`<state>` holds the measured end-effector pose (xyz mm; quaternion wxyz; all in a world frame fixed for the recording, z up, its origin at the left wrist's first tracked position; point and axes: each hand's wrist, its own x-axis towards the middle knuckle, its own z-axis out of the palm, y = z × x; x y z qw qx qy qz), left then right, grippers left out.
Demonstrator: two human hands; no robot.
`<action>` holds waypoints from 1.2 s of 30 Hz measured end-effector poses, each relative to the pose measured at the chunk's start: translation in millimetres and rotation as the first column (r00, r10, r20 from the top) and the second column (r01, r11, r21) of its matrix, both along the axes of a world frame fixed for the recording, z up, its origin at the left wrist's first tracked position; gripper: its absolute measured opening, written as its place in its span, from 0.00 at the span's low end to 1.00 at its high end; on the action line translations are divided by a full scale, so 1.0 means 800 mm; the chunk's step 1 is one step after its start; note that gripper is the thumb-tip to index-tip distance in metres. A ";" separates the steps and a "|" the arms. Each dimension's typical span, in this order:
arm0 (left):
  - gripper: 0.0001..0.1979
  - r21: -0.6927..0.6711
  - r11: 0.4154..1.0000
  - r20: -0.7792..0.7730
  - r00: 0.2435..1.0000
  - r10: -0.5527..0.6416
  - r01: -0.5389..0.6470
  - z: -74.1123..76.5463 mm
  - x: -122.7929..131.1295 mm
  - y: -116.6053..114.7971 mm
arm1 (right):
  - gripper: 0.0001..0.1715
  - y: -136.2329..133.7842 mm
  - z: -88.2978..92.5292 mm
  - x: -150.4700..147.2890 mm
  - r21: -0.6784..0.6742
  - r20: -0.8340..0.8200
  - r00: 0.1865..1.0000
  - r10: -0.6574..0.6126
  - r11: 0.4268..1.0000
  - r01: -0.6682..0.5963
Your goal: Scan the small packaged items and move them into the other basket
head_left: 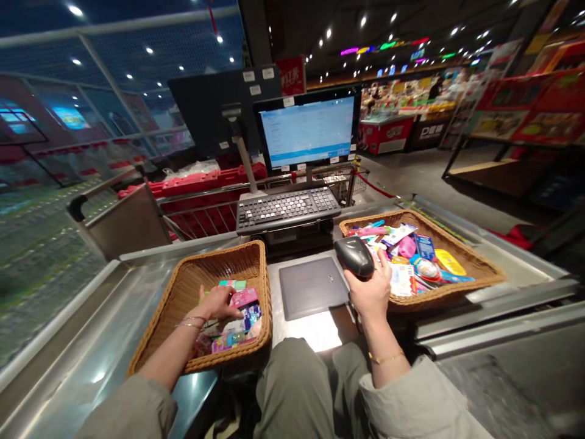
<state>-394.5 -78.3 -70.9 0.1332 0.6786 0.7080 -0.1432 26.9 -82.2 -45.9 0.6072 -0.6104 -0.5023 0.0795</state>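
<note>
My left hand (pixel 219 303) reaches down into the left wicker basket (pixel 183 286), its curled fingers on small packaged items beside a pink pack (pixel 244 297). Whether the fingers grip anything is hidden. A black handheld scanner (pixel 354 256) is in my right hand (pixel 372 289), held over the left edge of the right wicker basket (pixel 487 275). That basket is full of colourful small goods, among them a yellow item (pixel 450 262) and a blue pack (pixel 425 248). Between the baskets lies a flat grey pad (pixel 313 286).
Behind the pad stand a keyboard (pixel 287 209) and a lit monitor (pixel 311 131). A shopping cart (pixel 196 213) with red contents is beyond the counter on the left. The metal counter (pixel 91 323) extends to both sides. Shelves (pixel 525 110) stand at the right.
</note>
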 end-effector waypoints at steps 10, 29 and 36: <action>0.28 0.538 0.843 -0.002 1.000 -0.011 0.010 0.066 0.035 -0.008 | 0.34 0.004 -0.012 -0.005 0.012 0.186 0.973 0.139 0.990 -0.144; 0.33 0.891 0.453 -0.028 0.999 0.025 0.014 0.092 0.163 -0.011 | 0.17 -0.010 -0.005 -0.068 0.053 0.465 0.878 0.113 0.986 -0.156; 0.32 0.869 0.492 -0.023 0.998 -0.058 0.049 0.100 0.184 -0.003 | 0.16 -0.016 0.001 -0.072 0.045 0.450 0.884 0.123 0.986 -0.160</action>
